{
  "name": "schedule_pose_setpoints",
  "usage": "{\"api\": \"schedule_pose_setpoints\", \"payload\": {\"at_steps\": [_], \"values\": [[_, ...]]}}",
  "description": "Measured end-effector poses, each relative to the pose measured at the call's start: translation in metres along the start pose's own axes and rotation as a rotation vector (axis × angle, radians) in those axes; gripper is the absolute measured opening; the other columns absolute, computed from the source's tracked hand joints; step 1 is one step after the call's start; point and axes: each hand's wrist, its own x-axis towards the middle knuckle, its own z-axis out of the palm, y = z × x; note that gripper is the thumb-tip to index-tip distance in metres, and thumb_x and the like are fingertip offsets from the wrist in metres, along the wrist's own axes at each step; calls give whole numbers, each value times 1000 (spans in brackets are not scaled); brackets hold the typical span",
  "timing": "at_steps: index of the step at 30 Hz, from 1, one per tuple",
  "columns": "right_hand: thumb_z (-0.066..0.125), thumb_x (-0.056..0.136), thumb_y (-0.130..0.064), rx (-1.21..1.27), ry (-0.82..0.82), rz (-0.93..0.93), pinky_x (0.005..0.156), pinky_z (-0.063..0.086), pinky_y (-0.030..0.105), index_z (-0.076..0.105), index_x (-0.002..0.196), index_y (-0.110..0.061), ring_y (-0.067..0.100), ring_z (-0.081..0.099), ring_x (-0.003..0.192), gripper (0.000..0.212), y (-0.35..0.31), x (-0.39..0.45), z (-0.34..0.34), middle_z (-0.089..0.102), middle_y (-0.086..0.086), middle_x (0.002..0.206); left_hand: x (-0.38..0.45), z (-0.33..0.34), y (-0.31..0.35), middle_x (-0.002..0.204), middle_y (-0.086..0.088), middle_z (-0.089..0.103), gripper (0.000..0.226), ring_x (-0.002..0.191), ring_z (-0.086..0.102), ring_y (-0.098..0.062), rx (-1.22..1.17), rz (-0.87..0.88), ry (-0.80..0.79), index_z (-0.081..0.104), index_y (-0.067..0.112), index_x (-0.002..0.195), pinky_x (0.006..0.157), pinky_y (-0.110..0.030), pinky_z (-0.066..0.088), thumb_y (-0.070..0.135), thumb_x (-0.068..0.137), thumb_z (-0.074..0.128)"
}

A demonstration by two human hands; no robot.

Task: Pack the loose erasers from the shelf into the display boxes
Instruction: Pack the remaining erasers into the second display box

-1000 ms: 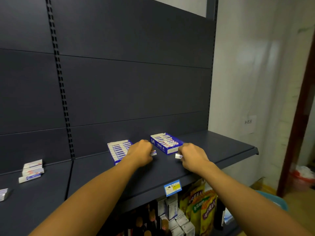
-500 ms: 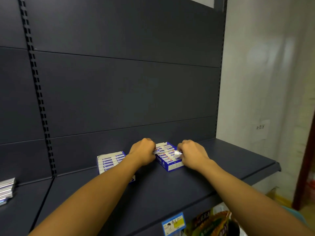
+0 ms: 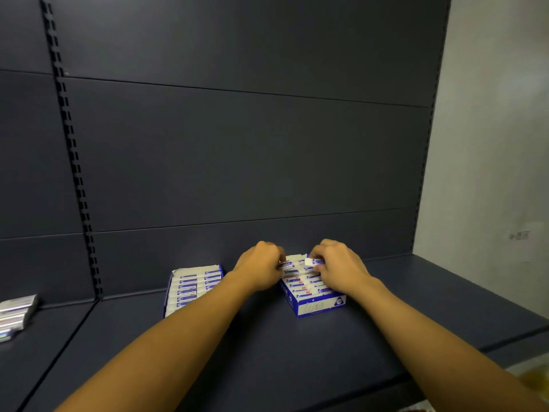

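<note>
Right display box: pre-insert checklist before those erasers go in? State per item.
1. Right hand holds an eraser over the right display box: ok.
2. Left hand holds an eraser: its fingers curl at the box's far left corner, the piece mostly hidden: cannot tell.
3. Free slot at the back of the box: covered by both hands: cannot tell.
4. Box flat on the shelf, open side up: ok.
5. Left display box looks packed in rows, apart from the hands: ok.
6. Loose packs remain at the far left of the shelf: not ok, more to pack.
</note>
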Motion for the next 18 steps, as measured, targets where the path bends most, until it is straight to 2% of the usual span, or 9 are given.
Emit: {"api": "schedule_pose_setpoints", "payload": {"at_steps": [5, 11, 14, 18], "values": [[72, 90, -23, 93, 3, -61, 85, 54, 30, 68, 116, -26, 11, 57, 105, 26, 15, 16, 7, 59, -8, 114, 5, 5, 7, 116, -1, 64, 26, 99, 63, -19, 11, -65, 23, 67, 20, 117, 82, -38, 59, 23, 91, 66], [73, 89, -22, 224, 10, -102, 83, 55, 29, 68, 112, -26, 9, 59, 101, 24, 34, 28, 21, 60, -10, 112, 8, 17, 22, 113, 3, 62, 28, 98, 61, -16, 40, -115, 91, 67, 22, 117, 72, -28, 51, 20, 89, 66], [74, 88, -21, 275, 17, -121, 81, 53, 24, 68, 111, -27, 8, 59, 100, 25, 42, 30, 31, 60, -11, 110, 10, 27, 31, 113, 3, 63, 32, 101, 60, -15, 0, -137, 94, 67, 20, 118, 79, -30, 55, 16, 86, 66], [74, 87, -16, 357, 6, -137, 85, 55, 27, 69, 112, -25, 8, 59, 101, 27, 51, 32, 41, 61, -10, 110, 13, 36, 37, 114, 1, 63, 33, 102, 59, -13, -52, -155, 111, 67, 18, 121, 84, -29, 55, 15, 88, 65]]}}
